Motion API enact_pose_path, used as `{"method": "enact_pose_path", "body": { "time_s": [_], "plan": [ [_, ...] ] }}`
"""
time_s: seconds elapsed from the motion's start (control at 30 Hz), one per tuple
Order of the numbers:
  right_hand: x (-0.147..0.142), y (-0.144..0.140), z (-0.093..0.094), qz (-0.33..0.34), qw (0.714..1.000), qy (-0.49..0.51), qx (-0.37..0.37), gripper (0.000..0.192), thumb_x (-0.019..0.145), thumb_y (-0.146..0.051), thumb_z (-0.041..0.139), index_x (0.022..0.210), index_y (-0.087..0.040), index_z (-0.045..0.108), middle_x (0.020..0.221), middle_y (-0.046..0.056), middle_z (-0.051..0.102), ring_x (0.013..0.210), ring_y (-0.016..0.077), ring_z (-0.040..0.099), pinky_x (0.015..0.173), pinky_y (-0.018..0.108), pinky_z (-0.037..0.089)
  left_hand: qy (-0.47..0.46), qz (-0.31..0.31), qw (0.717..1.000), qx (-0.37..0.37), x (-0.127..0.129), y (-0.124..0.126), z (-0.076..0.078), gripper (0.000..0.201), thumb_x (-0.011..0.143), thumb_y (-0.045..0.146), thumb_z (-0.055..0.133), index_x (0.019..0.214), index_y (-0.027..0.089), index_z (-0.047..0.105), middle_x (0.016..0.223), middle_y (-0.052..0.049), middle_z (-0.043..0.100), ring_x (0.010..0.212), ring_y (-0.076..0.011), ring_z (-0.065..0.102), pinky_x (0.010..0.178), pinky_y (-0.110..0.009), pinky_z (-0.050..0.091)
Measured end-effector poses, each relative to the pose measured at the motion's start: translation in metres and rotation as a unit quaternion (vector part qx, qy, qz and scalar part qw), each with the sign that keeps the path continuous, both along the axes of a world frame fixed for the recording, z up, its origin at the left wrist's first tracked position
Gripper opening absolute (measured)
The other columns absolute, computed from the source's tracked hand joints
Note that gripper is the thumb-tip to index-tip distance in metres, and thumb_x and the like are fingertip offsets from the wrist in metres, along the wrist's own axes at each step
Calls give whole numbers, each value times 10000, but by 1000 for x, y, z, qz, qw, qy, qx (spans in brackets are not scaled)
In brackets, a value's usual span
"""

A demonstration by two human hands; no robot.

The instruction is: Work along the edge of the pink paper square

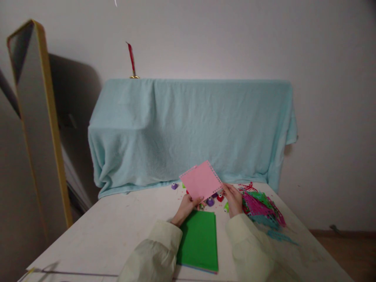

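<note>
A sheet of pink paper (201,181) with small holes punched along parts of its edges is held up, tilted, above the table. My left hand (188,207) grips its lower edge, thumb on top. At the right corner my right hand (233,199) pinches the same sheet. Beneath and behind the paper lie several small craft punches, among them a purple one (210,201), a red one (220,197) and a green one (226,207). A stack of paper with a green sheet (198,241) on top rests between my forearms.
Punched strips in magenta (258,205), green, red and blue lie heaped at the right of the white table (126,227). Another purple punch (174,186) sits farther back. A light-blue cloth (188,129) drapes over something behind the table. A gold-framed mirror (48,98) leans at left.
</note>
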State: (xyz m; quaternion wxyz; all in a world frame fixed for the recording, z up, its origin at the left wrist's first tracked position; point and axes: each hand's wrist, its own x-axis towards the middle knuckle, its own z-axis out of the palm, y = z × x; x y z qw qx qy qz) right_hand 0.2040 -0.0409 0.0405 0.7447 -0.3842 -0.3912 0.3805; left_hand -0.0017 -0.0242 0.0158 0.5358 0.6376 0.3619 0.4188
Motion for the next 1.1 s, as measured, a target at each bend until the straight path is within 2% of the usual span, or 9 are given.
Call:
{"method": "enact_pose_path", "body": {
  "time_s": [0.27, 0.57, 1.1],
  "plan": [
    [0, 1, 1, 5, 1000, 5, -4, 237, 726, -361, 714, 859, -168, 676, 652, -4, 607, 560, 102, 517, 539, 228, 448, -6, -5, 1000, 4, 0, 3, -5, 543, 727, 583, 596, 808, 59, 711, 674, -110, 667, 474, -107, 499, 495, -224, 405],
    [-1, -1, 1, 4, 1000, -4, 3, 244, 723, -380, 713, 856, -179, 674, 676, -8, 615, 547, 95, 521, 522, 222, 448, -4, 7, 1000, -4, 0, -1, 1, 489, 735, 539, 615, 790, 63, 712, 559, -66, 616, 464, -106, 493, 469, -203, 359],
    [-3, -4, 6, -3, 1000, 0, -8, 304, 677, -427, 737, 831, -175, 668, 635, -7, 617, 530, 113, 540, 490, 235, 443, 9, 11, 1000, -3, 1, -4, 6, 526, 724, 579, 600, 757, 66, 712, 527, -56, 594, 463, -111, 493, 479, -211, 349]
  ]
}}
